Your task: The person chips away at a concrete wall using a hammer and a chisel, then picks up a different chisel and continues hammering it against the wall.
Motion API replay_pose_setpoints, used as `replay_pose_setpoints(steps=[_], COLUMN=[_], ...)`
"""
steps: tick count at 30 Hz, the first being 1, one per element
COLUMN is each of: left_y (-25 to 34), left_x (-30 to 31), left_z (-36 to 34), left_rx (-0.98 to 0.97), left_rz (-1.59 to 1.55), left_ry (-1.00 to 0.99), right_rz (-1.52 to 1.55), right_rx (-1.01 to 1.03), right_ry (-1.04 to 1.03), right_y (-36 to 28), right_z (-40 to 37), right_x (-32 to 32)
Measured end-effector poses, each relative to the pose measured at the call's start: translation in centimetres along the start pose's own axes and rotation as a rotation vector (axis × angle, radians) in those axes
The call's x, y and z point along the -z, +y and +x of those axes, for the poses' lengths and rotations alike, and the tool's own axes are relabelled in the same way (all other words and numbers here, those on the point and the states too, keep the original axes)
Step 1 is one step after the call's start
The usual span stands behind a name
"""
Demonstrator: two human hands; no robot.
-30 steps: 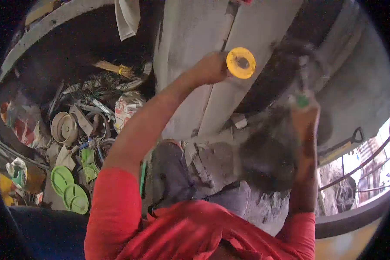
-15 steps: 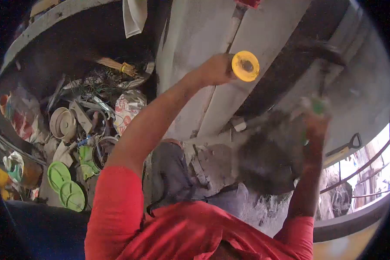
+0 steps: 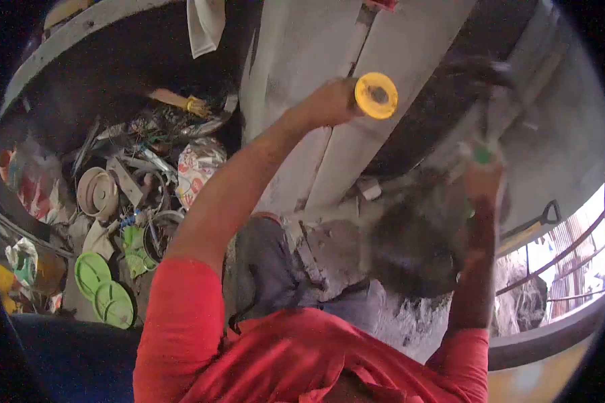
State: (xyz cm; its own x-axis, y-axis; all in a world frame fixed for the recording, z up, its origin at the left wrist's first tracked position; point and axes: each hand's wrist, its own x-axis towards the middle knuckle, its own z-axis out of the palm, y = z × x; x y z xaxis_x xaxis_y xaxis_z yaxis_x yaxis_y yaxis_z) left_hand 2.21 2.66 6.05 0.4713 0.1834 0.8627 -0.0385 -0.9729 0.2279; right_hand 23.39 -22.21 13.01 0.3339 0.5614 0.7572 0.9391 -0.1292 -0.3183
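Note:
My left hand (image 3: 335, 103) is closed around a chisel whose round yellow hand guard (image 3: 375, 96) faces me, its struck end dark in the middle. The chisel's tip is hidden behind the guard. Raised on the right, my right hand (image 3: 484, 178) grips a hammer (image 3: 485, 114) with green on its handle. Motion blurs the hammer's dark head, which is up and apart from the chisel. Behind the left hand runs a grey concrete surface (image 3: 309, 74) with a long dark seam.
Several odds and ends lie at left: green round lids (image 3: 113, 304), a beige round dish (image 3: 97, 193), a printed plastic bag (image 3: 200, 169) and tangled wire. A D-shaped tool handle (image 3: 552, 212) lies at right near a bright opening with bars. White cloth (image 3: 206, 27) hangs above.
My right hand and the hammer have shifted slightly left and stay raised and blurred. My left hand with the chisel has moved a little up and left in view.

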Motion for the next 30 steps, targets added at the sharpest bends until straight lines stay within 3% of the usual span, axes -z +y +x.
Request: replay_pose_setpoints(steps=[2,4,5,7,8,10,11,13,16,18,19,21,25,27,28,29,30], left_y=[0.0,-0.4,-0.6,-0.7,-0.4,-0.8,-2.3,-2.1,-0.9,0.5,0.5,0.1,0.9,-0.8,0.0,0.6,1.0], left_x=[0.0,-0.2,-0.4,-0.3,0.2,-0.2,-0.7,-1.6,-1.7,0.1,-0.4,-1.1,-2.4,-3.2,-1.9,-1.0,-0.4], left_z=[0.3,0.3,0.3,0.5,0.7,0.3,0.5,0.3,0.3,2.0,1.9,2.2,-2.7,-2.9,-1.4,0.2,1.5], left_rx=[0.053,0.112,0.077,0.041,0.059,0.080,0.088,0.090,-0.051,0.396,0.403,0.345,0.180,0.045,0.253,0.246,0.366], left_rz=[-0.049,-0.100,-0.058,-0.012,-0.043,-0.084,-0.067,-0.067,0.143,-0.164,-0.169,0.075,0.155,0.130,-0.080,-0.073,-0.098], left_ry=[-0.030,-0.069,-0.055,-0.041,-0.071,-0.103,-0.100,-0.120,-0.029,-0.041,-0.042,-0.098,-0.078,0.124,0.091,0.092,0.072], right_rz=[0.054,0.298,0.640,0.308,0.311,0.193,0.133,0.078,0.004,0.103,0.202,0.181,0.271,0.262,0.260,0.265,0.236], right_rx=[-0.397,0.205,0.029,0.682,0.679,0.408,0.275,-0.063,0.017,-0.071,-0.164,-0.174,-0.210,-0.145,-0.074,-0.071,-0.038], right_ry=[0.353,0.409,0.495,0.607,0.603,0.091,-0.148,-0.293,-0.099,-0.048,-0.025,-0.020,-0.035,-0.043,-0.044,-0.037,-0.032], right_y=[-0.6,-3.4,-3.9,-0.9,-0.2,0.9,0.6,0.2,-0.3,-1.1,-1.5,-2.8,-2.6,-3.2,-3.7,-4.1,-4.6], right_z=[2.3,3.0,3.8,4.4,3.4,-0.9,-1.6,-1.8,-0.8,0.0,0.0,0.1,-1.7,-2.3,-2.5,-2.2,-1.8], right_x=[4.5,9.4,10.8,9.6,6.3,-3.0,-5.0,-4.6,-1.0,1.6,2.7,4.7,4.7,3.7,3.4,3.4,3.7])
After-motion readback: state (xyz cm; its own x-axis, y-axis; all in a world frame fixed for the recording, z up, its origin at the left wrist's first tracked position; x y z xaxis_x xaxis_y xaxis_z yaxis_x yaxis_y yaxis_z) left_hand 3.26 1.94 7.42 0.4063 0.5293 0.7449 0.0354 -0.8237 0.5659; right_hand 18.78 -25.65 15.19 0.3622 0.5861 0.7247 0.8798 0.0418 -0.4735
